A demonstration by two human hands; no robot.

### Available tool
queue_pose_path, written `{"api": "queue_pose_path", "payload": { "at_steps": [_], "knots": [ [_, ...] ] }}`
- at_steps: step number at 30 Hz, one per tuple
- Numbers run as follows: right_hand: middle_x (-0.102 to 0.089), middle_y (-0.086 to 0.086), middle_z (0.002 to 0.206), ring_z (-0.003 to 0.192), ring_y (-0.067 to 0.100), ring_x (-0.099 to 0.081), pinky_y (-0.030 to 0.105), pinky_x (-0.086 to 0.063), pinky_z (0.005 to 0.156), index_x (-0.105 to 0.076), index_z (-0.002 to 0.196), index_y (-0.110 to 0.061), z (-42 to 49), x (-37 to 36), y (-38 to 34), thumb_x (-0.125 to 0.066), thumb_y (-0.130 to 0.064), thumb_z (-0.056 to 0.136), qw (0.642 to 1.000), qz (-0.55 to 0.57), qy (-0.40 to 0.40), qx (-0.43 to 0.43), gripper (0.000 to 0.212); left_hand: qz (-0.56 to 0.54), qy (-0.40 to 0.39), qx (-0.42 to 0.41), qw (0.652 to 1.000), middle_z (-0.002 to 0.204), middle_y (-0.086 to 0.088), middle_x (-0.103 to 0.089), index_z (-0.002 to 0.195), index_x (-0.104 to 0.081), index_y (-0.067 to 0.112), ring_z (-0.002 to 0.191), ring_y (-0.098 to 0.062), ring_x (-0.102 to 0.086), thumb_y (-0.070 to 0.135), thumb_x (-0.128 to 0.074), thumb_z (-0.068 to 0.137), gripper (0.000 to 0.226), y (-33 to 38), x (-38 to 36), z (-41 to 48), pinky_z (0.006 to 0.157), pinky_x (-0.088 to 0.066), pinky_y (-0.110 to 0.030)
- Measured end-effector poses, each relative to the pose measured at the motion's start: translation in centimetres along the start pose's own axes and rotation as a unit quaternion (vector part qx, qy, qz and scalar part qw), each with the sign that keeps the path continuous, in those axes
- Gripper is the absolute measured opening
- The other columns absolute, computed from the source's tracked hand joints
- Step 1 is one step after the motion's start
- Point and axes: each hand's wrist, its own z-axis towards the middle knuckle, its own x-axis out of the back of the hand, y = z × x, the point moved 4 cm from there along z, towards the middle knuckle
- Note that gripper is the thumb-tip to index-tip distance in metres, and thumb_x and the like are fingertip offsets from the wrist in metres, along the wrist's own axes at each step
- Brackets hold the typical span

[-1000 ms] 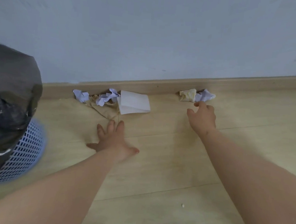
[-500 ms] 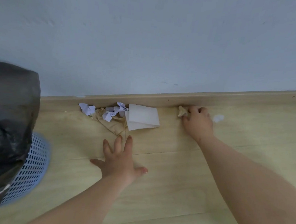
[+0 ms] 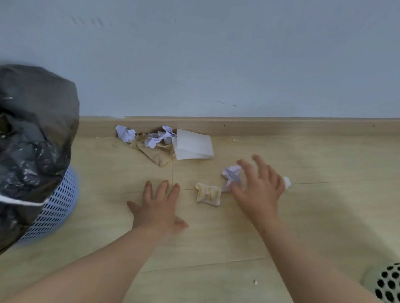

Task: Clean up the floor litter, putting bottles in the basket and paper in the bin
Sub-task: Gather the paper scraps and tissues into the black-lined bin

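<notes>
Left hand (image 3: 158,207): flat on the floor (image 3: 211,246), fingers (image 3: 162,189) straight, spread, holding nothing.
Right hand (image 3: 257,191): blurred; fingers apart, low over the floor, nothing gripped.
Crumpled paper ball (image 3: 231,173): on the floor at the Right hand; likely light, soft, springy. Pinch across the whole wad.
Tan wad (image 3: 208,194): between the hands; likely crushable. Take from above.
Folded white sheet (image 3: 193,145): against the skirting board (image 3: 290,125); likely thin, limp. Lift by an edge.
Bin (image 3: 55,207): far left, bag-lined.

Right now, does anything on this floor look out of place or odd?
Yes: paper litter lies loose on the wooden floor. A crumpled cream-and-yellow wrapper and a crumpled white paper ball sit beside the right hand; a folded white sheet, brown paper and white scraps heap against the skirting board.
</notes>
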Motion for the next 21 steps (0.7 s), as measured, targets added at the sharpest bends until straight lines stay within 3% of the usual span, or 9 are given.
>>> {"api": "queue_pose_path", "payload": {
  "at_steps": [3, 5, 9, 14, 17, 21],
  "knots": [
    [-0.006, 0.001, 0.159, 0.144, 0.027, -0.011, 0.048, -0.013, 0.113, -0.025, 0.146, -0.034, 1.3, 0.3, 3.8, -0.054, -0.042, 0.087, 0.972, 0.054, -0.103, -0.205, 0.066, 0.010, -0.004, -0.011, 1.000, 0.157, 0.009, 0.011, 0.149, 0.006, 0.035, 0.145, -0.030, 0.013, 0.061, -0.057, 0.080, 0.097, -0.2, -0.4, -0.8, 0.108, -0.021, -0.064],
    [-0.006, 0.003, 0.159, 0.146, 0.027, -0.004, 0.048, -0.016, 0.113, -0.014, 0.150, -0.030, 1.8, -0.3, 4.8, -0.051, -0.046, 0.089, 0.950, 0.091, -0.169, -0.245, 0.073, 0.007, -0.010, -0.015, 1.000, 0.157, 0.008, 0.012, 0.149, 0.005, 0.035, 0.145, -0.031, 0.013, 0.059, -0.059, 0.080, 0.098, -0.3, -0.4, -1.0, 0.108, -0.021, -0.064],
    [-0.019, 0.008, 0.156, 0.143, 0.031, -0.013, 0.046, -0.018, 0.112, -0.014, 0.150, -0.031, 2.5, -1.0, 2.2, -0.046, -0.052, 0.090, 0.965, 0.109, -0.189, -0.145, 0.071, 0.001, -0.019, -0.017, 1.000, 0.157, 0.008, 0.012, 0.149, 0.005, 0.033, 0.144, -0.031, 0.015, 0.055, -0.062, 0.080, 0.099, -0.2, -0.2, -1.0, 0.108, -0.020, -0.065],
    [-0.010, -0.004, 0.156, 0.138, 0.031, -0.019, 0.050, -0.025, 0.107, -0.025, 0.142, -0.046, -0.1, -2.4, -3.4, -0.051, -0.058, 0.086, 0.969, 0.078, -0.229, -0.046, 0.063, 0.008, -0.020, -0.020, 1.000, 0.157, 0.007, 0.012, 0.150, 0.006, 0.033, 0.144, -0.032, 0.015, 0.056, -0.061, 0.080, 0.099, -0.1, -0.3, -1.0, 0.108, -0.021, -0.064],
    [-0.027, 0.000, 0.148, 0.127, 0.030, -0.030, 0.042, -0.035, 0.102, -0.044, 0.133, -0.036, -2.5, -3.6, -4.6, -0.052, -0.042, 0.092, 0.977, 0.090, -0.192, -0.028, 0.042, 0.018, -0.017, -0.027, 0.999, 0.157, 0.008, 0.011, 0.150, 0.005, 0.032, 0.144, -0.032, 0.015, 0.056, -0.058, 0.081, 0.097, -0.2, -0.3, -1.1, 0.107, -0.022, -0.064],
    [-0.052, 0.006, 0.118, 0.106, 0.031, -0.044, 0.032, -0.038, 0.084, -0.060, 0.109, -0.016, -4.6, -4.1, -3.7, -0.052, -0.026, 0.094, 0.982, 0.149, -0.102, -0.059, 0.020, 0.017, -0.003, -0.039, 0.999, 0.157, 0.008, 0.007, 0.149, 0.001, 0.030, 0.145, -0.032, 0.012, 0.057, -0.059, 0.081, 0.095, -0.5, -0.4, -1.1, 0.107, -0.024, -0.063]
  ]
}}
